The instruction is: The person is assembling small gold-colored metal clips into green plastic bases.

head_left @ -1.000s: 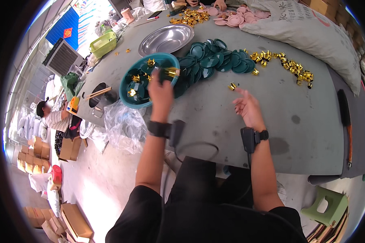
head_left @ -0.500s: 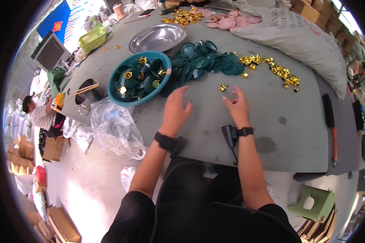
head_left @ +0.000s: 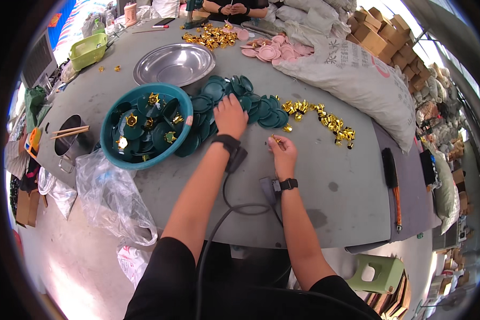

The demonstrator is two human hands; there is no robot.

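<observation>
On the heap of dark green round discs (head_left: 213, 90) lies my left hand (head_left: 231, 114), its fingers spread over the discs. The fingertips are partly hidden. My right hand (head_left: 284, 153) is closed in a pinch on a small shiny gold crown-shaped piece (head_left: 275, 140), just above the grey table (head_left: 325, 213). A teal basin (head_left: 108, 152) stands left of my left hand. Inside it are green discs, several topped by gold crown-shaped pieces (head_left: 132, 120). Loose gold pieces (head_left: 333, 124) trail off to the right of the heap.
Behind the basin sits a steel bowl (head_left: 175, 64). Farther back lie more gold pieces (head_left: 210, 37) and pink discs (head_left: 269, 52); a person's hands (head_left: 234, 9) show there. A full white sack (head_left: 352, 80) fills the right back, with a black brush (head_left: 391, 170) nearer me.
My left hand has moved forward onto the green discs. My right hand has picked up the gold piece from the table. The view has shifted, showing a person's hands at the far side.
</observation>
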